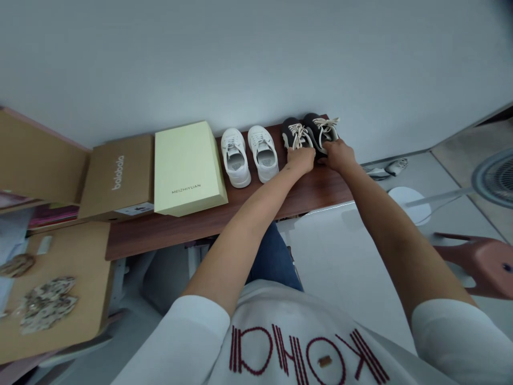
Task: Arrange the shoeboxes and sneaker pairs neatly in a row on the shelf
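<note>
At the right end of the long reddish-brown desk [320,187], close to the wall [256,64], a pair of dark shoes with cream laces is held by two bare hands. The heel of the left dark shoe [289,128] is gripped by the left hand [301,159], its fingers drawn in narrow, and the heel of the right dark shoe [311,122] is pinched by the right hand [340,155], with the thumb set low beside it. Both toes are pointed toward the wall, and the two shoes are kept side by side, very near each other. Whether the soles are fully rested on the wood cannot be told, as the heels are hidden by the hands. To the left, a pair of white shoes [236,160] is lined up with toes turned the same way, followed by a pale yellow box [186,160] and a brown box [120,176]. The step in hand is judged to be the positioning of the dark pair within this row, though setting down and taking up cannot be told apart. For the next move, an even hold on both heels seems called for, with the loose laces kept clear of the fingers and the desk's end allowed for.
</note>
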A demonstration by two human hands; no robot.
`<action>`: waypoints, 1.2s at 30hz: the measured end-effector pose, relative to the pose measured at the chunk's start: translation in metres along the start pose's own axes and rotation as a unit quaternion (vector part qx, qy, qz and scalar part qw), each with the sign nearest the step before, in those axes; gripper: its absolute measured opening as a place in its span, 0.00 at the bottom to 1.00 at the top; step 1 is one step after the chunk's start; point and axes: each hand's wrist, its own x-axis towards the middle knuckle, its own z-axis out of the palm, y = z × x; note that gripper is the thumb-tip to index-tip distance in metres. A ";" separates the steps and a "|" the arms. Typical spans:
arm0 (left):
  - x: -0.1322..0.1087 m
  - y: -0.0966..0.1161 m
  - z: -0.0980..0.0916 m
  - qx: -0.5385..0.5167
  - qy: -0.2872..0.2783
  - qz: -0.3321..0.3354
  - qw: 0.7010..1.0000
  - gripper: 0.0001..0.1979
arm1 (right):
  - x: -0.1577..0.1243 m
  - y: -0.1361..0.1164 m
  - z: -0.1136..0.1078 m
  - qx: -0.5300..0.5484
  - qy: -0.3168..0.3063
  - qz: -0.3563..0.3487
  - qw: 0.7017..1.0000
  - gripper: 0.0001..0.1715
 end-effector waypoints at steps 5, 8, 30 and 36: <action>-0.004 0.000 0.001 0.015 0.050 0.003 0.999 0.17 | 0.000 0.002 0.001 0.004 0.001 -0.029 1.000 0.28; -0.010 -0.001 0.003 0.020 0.088 0.013 0.996 0.17 | -0.001 0.001 -0.002 0.004 0.014 -0.028 1.000 0.28; -0.332 -0.094 0.104 -0.293 0.155 -0.213 0.919 0.19 | -0.170 -0.115 0.018 0.413 -0.080 -0.087 0.903 0.13; -0.236 -0.090 0.039 -0.191 0.276 -0.177 0.925 0.25 | -0.116 -0.182 0.007 0.290 0.104 -0.012 0.951 0.23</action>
